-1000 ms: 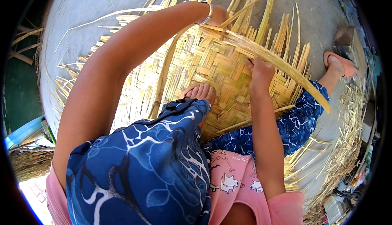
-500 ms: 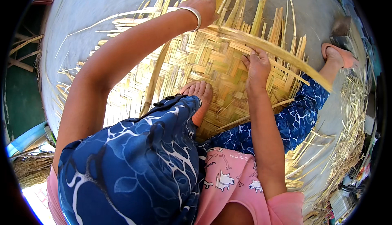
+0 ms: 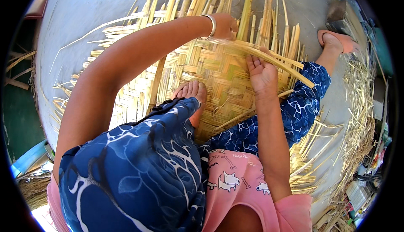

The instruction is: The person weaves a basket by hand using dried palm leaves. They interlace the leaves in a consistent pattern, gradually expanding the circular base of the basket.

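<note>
A flat mat (image 3: 210,78) of yellow split strips, woven in a diagonal pattern, lies on the ground before me. My left hand (image 3: 226,26), with a silver bangle at its wrist, is closed on one end of a long pale strip (image 3: 294,73). That strip runs above the weave down to the right, its far end free. Beneath it, my right hand (image 3: 264,76) shows its palm, the fingers raised and loosely apart; fingertips touch the strip and are partly hidden by it. My bare foot (image 3: 191,91) presses on the mat.
Loose strip ends (image 3: 265,19) stick out from the mat's far edge. My other foot, in an orange slipper (image 3: 347,42), is stretched out right beside a dark block (image 3: 336,11). Straw (image 3: 357,101) is heaped along the right side. A blue object (image 3: 31,158) stands at lower left.
The strip has drawn leftward, its free end closer to my right hand, and now bends slightly. My right hand has turned palm-up under it. My left hand has moved slightly right and nearer.
</note>
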Demonstrator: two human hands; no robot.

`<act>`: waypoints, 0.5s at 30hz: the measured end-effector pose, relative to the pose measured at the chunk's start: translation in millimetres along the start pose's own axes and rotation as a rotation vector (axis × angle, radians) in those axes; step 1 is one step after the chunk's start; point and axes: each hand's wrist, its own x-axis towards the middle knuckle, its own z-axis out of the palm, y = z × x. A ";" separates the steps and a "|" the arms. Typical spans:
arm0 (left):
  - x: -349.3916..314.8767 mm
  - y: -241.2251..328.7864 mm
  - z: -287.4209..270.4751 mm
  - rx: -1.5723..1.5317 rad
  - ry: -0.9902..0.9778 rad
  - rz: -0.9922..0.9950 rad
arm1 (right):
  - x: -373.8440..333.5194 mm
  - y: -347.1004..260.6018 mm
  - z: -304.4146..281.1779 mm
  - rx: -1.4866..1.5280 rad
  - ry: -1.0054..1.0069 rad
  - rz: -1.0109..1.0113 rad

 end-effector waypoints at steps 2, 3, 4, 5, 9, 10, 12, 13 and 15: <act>0.7 12.5 8.1 -0.104 0.017 -0.037 | -2.5 -2.6 -8.7 0.048 -0.108 0.044; 0.5 21.3 5.5 -0.189 -0.039 -0.069 | -3.5 -5.2 -13.8 0.071 -0.160 0.063; 2.0 27.9 0.7 -0.185 -0.076 -0.102 | -4.0 -8.8 -18.8 0.077 -0.213 0.078; 3.4 32.4 -3.0 -0.180 -0.115 -0.138 | -4.3 -11.6 -23.0 0.083 -0.267 0.096; -1.7 32.5 4.1 -0.106 -0.008 -0.136 | 7.9 -33.5 -25.5 -0.178 -0.286 0.103; -3.6 29.1 7.8 -0.093 0.048 -0.129 | 14.0 -38.7 -21.8 -0.259 -0.263 0.077; -9.5 33.5 6.6 -0.116 0.095 -0.181 | 29.5 -49.4 -12.8 -0.420 -0.210 0.025; -12.0 37.9 4.0 -0.135 0.105 -0.228 | 38.4 -51.0 -7.9 -0.475 -0.166 -0.014; -15.7 38.9 5.5 -0.164 0.173 -0.268 | 52.8 -60.3 2.1 -0.794 -0.216 0.013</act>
